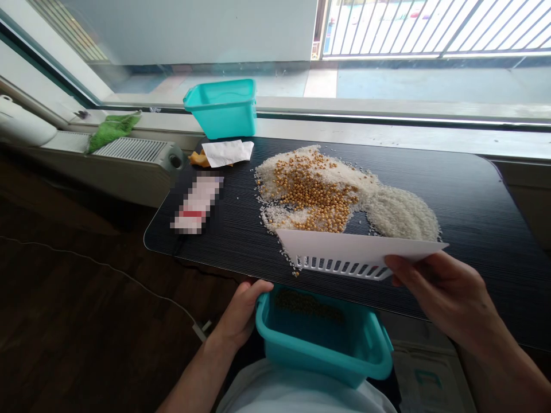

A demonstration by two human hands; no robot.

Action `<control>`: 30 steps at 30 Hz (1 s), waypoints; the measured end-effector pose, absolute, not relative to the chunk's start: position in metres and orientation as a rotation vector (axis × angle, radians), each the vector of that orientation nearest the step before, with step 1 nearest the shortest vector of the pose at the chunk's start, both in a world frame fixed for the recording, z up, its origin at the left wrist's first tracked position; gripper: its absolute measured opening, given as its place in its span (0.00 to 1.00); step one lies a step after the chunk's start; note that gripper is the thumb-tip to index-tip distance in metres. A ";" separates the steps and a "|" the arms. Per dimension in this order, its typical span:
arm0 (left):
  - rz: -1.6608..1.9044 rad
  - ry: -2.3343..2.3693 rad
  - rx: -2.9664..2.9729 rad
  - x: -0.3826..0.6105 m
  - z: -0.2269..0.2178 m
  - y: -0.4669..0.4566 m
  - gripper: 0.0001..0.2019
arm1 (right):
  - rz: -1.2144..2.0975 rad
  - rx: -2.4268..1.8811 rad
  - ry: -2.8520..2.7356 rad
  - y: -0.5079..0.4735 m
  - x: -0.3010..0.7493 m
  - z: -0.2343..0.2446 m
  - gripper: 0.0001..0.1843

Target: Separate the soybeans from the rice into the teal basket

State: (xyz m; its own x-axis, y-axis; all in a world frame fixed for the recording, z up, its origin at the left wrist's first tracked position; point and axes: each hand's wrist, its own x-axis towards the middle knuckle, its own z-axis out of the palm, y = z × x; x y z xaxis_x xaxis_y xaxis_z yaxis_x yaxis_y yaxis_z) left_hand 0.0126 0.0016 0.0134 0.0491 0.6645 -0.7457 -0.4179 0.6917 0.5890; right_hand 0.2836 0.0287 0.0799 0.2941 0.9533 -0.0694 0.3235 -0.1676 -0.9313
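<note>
Pinched in my right hand (443, 287) is a thin white plastic sheet (344, 246) with a row of slots along its lower side. Its long upper edge touches or nearly touches a spread of white rice (404, 212) and yellowish round peas or beans (318, 195) on the dark table. My left hand (245, 304) grips the left rim of a teal plastic bin (327, 355), which sits below the table's front edge against my body. Some dark greenish grains (310, 304) lie inside that bin, too shaded to name.
A second teal bin (224, 112) stands at the back by the window. Near it lie crumpled white paper (228, 153) and an orange-brown item (198, 159). A blurred pale object (198, 203) is at the table's left. A radiator (133, 150) holds a green cloth or bag (112, 131).
</note>
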 end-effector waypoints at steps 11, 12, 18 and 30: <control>0.830 1.302 0.233 0.015 0.017 0.003 0.10 | 0.866 -1.712 -1.297 0.022 0.291 0.081 0.24; 0.836 1.309 0.232 0.015 0.017 0.004 0.09 | 0.865 -1.704 -1.293 0.022 0.291 0.081 0.24; 0.840 1.316 0.229 0.015 0.015 0.003 0.10 | 0.902 -1.614 -1.447 0.031 0.291 0.065 0.24; 0.834 1.350 0.242 0.015 0.014 0.003 0.08 | 0.989 -1.604 -1.477 0.023 0.293 0.072 0.20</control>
State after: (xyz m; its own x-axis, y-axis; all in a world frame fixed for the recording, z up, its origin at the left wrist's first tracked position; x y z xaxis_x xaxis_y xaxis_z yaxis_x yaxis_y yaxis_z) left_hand 0.0146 0.0033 0.0144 -0.0114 0.6503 -0.7596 -0.3883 0.6972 0.6026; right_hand 0.2930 0.0235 0.0721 0.0446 0.9972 -0.0600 0.4356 -0.0735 -0.8972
